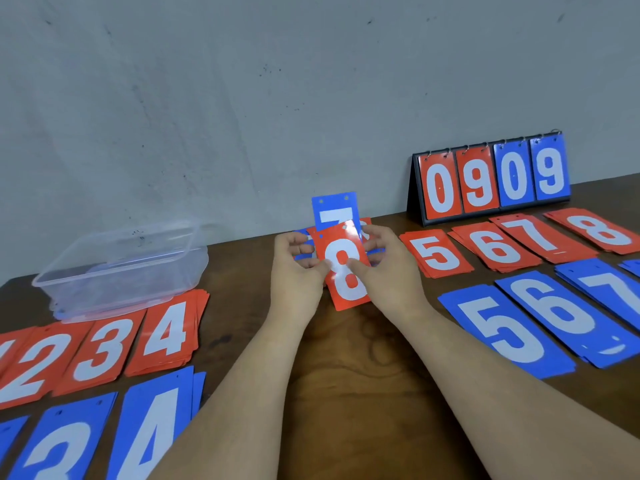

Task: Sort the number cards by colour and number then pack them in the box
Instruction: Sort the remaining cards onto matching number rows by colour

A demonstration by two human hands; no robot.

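**Both hands on a fan of cards, red 8 in front**

My left hand point(294, 271) and right hand point(391, 271) meet over the middle of the dark wooden tabletop point(363, 375), fingers curled round a small fan of plastic number cards. Both thumbs press on the front one, a red card with a white 8 point(348, 289), tilted slightly. Behind it a blue card with a white 7 point(334, 209) sticks up, with only the top of its numeral showing. More red and blue edges poke out between my fingers, their numbers hidden.

Sorted piles lie face up. On my left are the red 2 pile point(31, 368), red 3 pile point(104, 351) and red 4 pile point(169, 334), with the blue 3 pile point(62, 445) and blue 4 pile point(152, 427) nearer me. On my right are the red 5 pile point(438, 252), red 6 pile point(495, 247), red 7 pile point(543, 237) and red 8 pile point(599, 230), with the blue 5 pile point(505, 330), blue 6 pile point(564, 313) and blue 7 pile point(609, 292) in front.

A black flip scoreboard point(491, 178) by the wall reads 0 9 in red and 0 9 in blue.

The clear plastic box point(114, 244) sits far left, just beyond the red 3 and 4 piles.

The frame cuts off piles at both side edges — their numbers can't be read.
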